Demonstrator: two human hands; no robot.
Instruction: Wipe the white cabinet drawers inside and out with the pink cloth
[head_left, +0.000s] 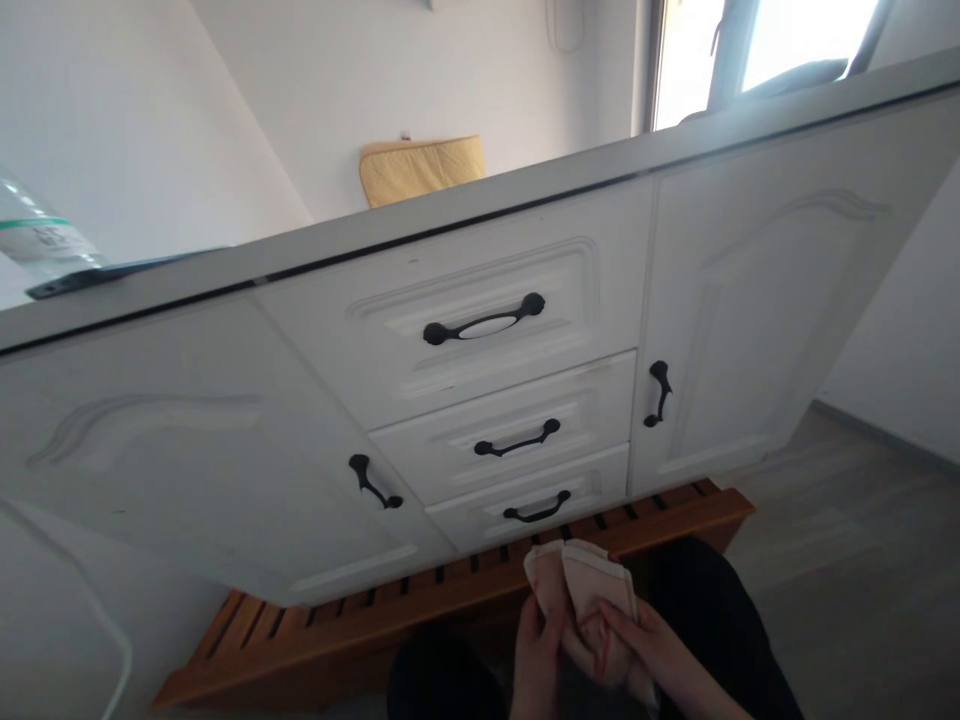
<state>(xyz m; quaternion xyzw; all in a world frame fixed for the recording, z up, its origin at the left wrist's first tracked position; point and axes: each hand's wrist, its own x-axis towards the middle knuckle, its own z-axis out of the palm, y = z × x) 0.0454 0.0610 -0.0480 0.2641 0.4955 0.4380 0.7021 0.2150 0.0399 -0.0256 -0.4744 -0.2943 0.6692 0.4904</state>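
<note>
A pale cloth (pixel 594 580) is being gripped between the left hand (pixel 541 632) and the right hand (pixel 636 632), pinched by the fingers of both. It is held up just in front of the slatted wooden bench (pixel 480 610), between two dark-clad knees. Beyond the bench, white drawers (pixel 525 385) are seen, fitted with dark handles (pixel 517 438).

Left hand (pixel 540 628) upright, right hand (pixel 643 638) slanting inward; both near together, fingers (pixel 616 618) bent.

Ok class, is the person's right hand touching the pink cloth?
Touching: the head view shows the right hand gripping the pink cloth, thumb and fingers pressed onto its folds.
</note>
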